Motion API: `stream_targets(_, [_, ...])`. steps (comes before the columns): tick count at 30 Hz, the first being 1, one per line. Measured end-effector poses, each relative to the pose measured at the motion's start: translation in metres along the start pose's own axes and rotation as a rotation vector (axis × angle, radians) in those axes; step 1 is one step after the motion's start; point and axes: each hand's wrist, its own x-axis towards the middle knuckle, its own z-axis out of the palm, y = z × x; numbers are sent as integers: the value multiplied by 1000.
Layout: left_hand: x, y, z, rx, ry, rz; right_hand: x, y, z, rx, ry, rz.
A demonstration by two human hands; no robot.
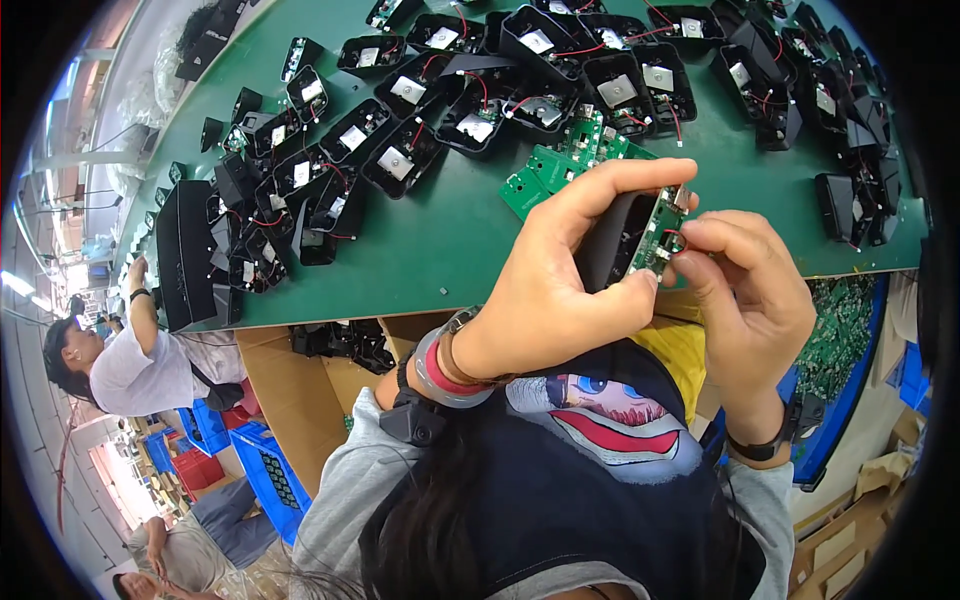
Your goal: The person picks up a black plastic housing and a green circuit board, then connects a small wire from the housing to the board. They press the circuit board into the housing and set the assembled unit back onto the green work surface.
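Note:
My left hand [560,270] is closed around a black plastic housing [606,240], held up over the table's near edge. A narrow green circuit board [655,235] with small parts sits along the housing's side facing my right hand. My right hand [755,300] has its thumb and index finger pinched at the board's edge, where a short red wire [676,235] shows. The fingertips hide the end of that wire. Just beyond my left hand lie several loose green circuit boards [545,172] on the green table [400,265].
Many open black housings [395,163] with metal plates and red wires cover the table's far side and right. A long black box [185,250] stands at left. Below are a cardboard box [290,390] and a blue-edged bin of boards [840,330]. Co-workers [130,365] are at left.

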Motion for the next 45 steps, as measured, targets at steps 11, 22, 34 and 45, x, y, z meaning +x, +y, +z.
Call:
stream_targets(11, [2, -11, 3, 248, -32, 167, 5, 3, 1, -227, -30, -305])
stream_targets(22, [1, -10, 0, 311, -76, 140, -1, -6, -9, 30, -144, 89])
stream_targets(34, [4, -9, -2, 258, -178, 165, -3, 4, -9, -197, -137, -261])
stream_targets(45, [0, -12, 4, -30, -76, 7, -9, -6, -10, -326, -203, -251])
